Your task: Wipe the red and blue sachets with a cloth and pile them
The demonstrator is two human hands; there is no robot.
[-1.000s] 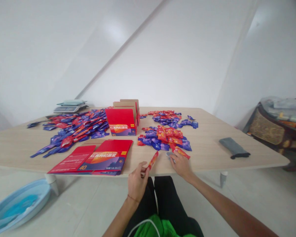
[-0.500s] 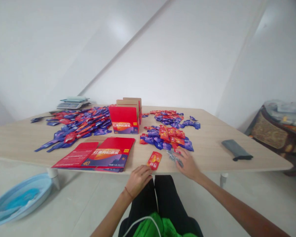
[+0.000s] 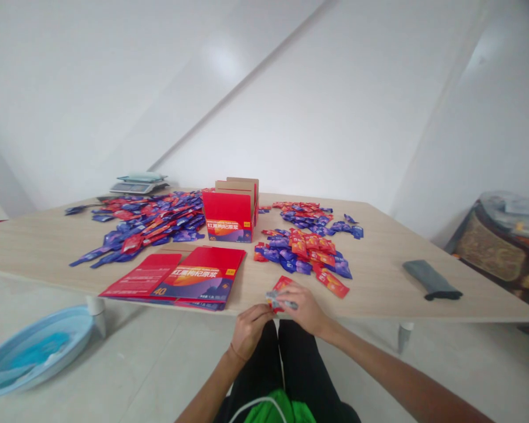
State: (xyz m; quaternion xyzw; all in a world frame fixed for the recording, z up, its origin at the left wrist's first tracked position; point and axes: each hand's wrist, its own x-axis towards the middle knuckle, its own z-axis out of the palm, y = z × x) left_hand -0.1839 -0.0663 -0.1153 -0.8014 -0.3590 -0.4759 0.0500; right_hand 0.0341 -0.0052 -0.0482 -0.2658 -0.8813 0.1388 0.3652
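Holding a crumpled grey cloth (image 3: 272,295) over a red sachet (image 3: 283,283) with your right hand (image 3: 303,306), low center of frame; thumb and fingers clamped on the cloth. Your left hand (image 3: 252,329) is just beside it, further left, fingers bunched together by the sachet's near end; can't tell if they pinch it. Sachet is lower center, at the near edge of the table (image 3: 480,296), partly hidden by your right hand and the cloth.

Loose red packet (image 3: 332,283) lies to the right of your right hand, by a red-and-purple sachet pile (image 3: 297,252) right of center. More sachets, the far group (image 3: 306,214), spread behind that. Bigger mixed heap (image 3: 161,214) left of center. Red carton (image 3: 227,205) stands upright mid-frame, top flaps up, between heap and pile. Flat cartons (image 3: 205,276) stacked lower left of center, at the table edge. Scale (image 3: 136,187) at the table's far left, something pale on top. Grey folded item (image 3: 429,279), can't tell what, lies on the right.

Light blue basin (image 3: 83,329) on the floor, lower left, something blue inside. Brown patterned bag (image 3: 485,238) at the right edge, contents too blurred to name. Your black trousers (image 3: 308,376) show bottom center.
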